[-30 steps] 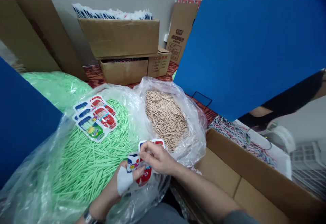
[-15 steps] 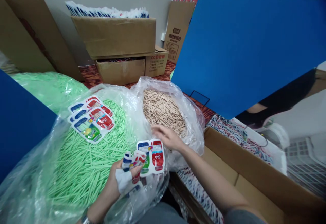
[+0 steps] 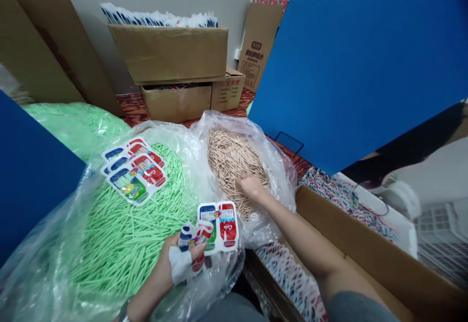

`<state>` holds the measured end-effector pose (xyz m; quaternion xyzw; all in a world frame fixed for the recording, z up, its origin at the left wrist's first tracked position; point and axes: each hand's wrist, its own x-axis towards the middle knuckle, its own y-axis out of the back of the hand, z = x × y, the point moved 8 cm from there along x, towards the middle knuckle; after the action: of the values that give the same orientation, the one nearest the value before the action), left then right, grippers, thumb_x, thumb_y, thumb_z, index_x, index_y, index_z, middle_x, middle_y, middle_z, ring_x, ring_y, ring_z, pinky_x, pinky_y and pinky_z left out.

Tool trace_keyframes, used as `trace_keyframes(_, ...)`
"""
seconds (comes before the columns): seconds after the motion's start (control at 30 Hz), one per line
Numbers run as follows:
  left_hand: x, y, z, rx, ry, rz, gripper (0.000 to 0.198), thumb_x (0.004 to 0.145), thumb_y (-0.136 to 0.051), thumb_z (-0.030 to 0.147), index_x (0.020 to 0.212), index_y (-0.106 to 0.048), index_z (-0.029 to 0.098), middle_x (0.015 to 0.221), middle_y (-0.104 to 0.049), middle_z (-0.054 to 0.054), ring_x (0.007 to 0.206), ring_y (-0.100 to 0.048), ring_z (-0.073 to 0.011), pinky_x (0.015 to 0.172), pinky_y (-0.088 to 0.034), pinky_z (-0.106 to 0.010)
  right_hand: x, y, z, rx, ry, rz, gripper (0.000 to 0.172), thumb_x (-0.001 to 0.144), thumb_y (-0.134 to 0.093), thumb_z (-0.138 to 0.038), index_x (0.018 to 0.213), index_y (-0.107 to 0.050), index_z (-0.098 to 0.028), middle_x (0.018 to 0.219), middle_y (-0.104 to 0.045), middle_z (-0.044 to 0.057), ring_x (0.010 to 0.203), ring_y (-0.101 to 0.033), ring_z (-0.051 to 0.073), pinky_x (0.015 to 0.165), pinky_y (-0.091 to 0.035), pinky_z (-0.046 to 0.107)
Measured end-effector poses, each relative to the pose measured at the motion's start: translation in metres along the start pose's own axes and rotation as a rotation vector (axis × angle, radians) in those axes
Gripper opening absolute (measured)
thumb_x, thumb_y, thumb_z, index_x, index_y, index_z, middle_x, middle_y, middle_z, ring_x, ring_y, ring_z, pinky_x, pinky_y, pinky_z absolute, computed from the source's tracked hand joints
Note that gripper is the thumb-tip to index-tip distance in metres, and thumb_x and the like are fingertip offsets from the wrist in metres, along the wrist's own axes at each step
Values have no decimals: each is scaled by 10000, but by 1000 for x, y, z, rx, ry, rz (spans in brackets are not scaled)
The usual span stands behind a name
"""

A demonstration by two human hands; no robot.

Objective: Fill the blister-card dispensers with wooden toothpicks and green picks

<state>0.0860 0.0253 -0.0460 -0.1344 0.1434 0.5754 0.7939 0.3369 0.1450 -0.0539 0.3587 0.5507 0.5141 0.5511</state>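
My left hand (image 3: 183, 256), with white wrapping around part of it, grips several flat printed pouches; one pouch (image 3: 219, 227) lies face up with blue, green and red can pictures, and another is curled over by the thumb. My right hand (image 3: 251, 186) is in the pile of thin brown sticks (image 3: 234, 153), fingers bent down into them and fingertips hidden. The sticks fill a clear plastic bag (image 3: 285, 180). To the left, more pouches (image 3: 133, 183), with sticks visible inside, lie overlapping on light green sticks (image 3: 113, 234) in another clear bag.
An open cardboard box (image 3: 351, 234) stands at right, beside heaps of red, white and blue pieces (image 3: 292, 273). Large blue panels (image 3: 354, 78) rise at right and left (image 3: 32, 180). Behind are stacked cartons (image 3: 175, 53) and a second green-stick bag (image 3: 76, 122).
My right hand has moved from beside the held pouches up and right into the brown sticks. My left hand keeps its hold on the pouches. The view has shifted slightly.
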Motion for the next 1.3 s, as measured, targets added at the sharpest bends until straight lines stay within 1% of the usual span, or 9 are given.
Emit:
trace_keyframes(0.13, 2, -2, -1, 29, -5, -38, 343, 629, -742, 415, 738, -672, 97, 670, -668, -73, 602, -578, -187, 573, -470, -295, -3, 4, 13, -21, -4, -9, 344, 934, -406, -379, 1027, -667, -176, 1064, -648, 138, 1050, -575, 247, 854, -436, 345)
trace_keyframes(0.27, 3, -7, -1, 39, -15, -59, 318, 639, -734, 387, 758, -691, 96, 712, -690, -90, 631, -593, -196, 588, -483, -299, 2, 1, 3, -26, -19, -7, 427, 901, -429, -493, 1071, -643, -165, 1098, -632, 143, 1052, -566, 255, 846, -446, 345)
trace_keyframes(0.43, 4, -5, -4, 35, -18, -56, 319, 645, -733, 388, 761, -691, 93, 691, -691, -89, 614, -598, -199, 594, -488, -310, 17, -7, -18, -29, -12, 2, 301, 900, -434, -254, 1100, -625, -134, 1142, -604, 181, 1075, -537, 265, 860, -431, 384)
trace_keyframes(0.53, 4, -1, -7, 34, 7, -43, 326, 638, -738, 403, 714, -678, 92, 646, -679, -87, 581, -595, -201, 565, -479, -307, 24, -11, -22, -28, -4, -1, 302, 873, -415, -139, 1079, -632, -102, 1131, -602, 211, 1073, -528, 288, 875, -411, 439)
trace_keyframes(0.8, 4, -7, -5, 11, -22, -77, 374, 649, -735, 402, 845, -703, 85, 732, -709, -90, 642, -621, -205, 634, -500, -314, 28, -19, -23, 61, 33, 8, 322, 875, -355, -87, 1091, -591, -52, 1173, -574, 242, 1144, -479, 303, 952, -340, 452)
trace_keyframes(0.97, 1, -2, -10, -23, 4, -52, 377, 629, -745, 422, 772, -683, 78, 683, -696, -95, 610, -610, -205, 586, -488, -305, 25, -15, 2, 269, 19, -7, 296, 828, -475, -212, 1078, -551, -72, 1104, -613, 229, 1053, -556, 307, 899, -389, 411)
trace_keyframes(1.07, 3, -1, -11, -23, -19, -49, 356, 643, -740, 410, 775, -686, 84, 691, -695, -88, 618, -610, -198, 606, -492, -306, 21, -9, 14, 475, 14, 3, 265, 861, -408, -240, 1075, -496, -111, 939, -658, 155, 881, -612, 244, 809, -436, 363)
trace_keyframes(1.17, 5, -4, -12, -31, -48, -58, 349, 656, -732, 390, 833, -697, 91, 704, -695, -78, 621, -609, -192, 604, -496, -305, 15, -8, 13, 722, 34, 2, 228, 918, -278, -277, 989, -466, -170, 800, -642, 57, 734, -615, 169, 717, -470, 302)
trace_keyframes(1.3, 5, -3, -14, 1, -67, -34, 329, 666, -726, 388, 805, -691, 91, 702, -694, -81, 625, -613, -196, 612, -496, -311, 5, -12, 2, 1013, 67, -23, 286, 936, -228, -406, 879, -432, -212, 767, -610, 8, 648, -605, 132, 607, -486, 270)
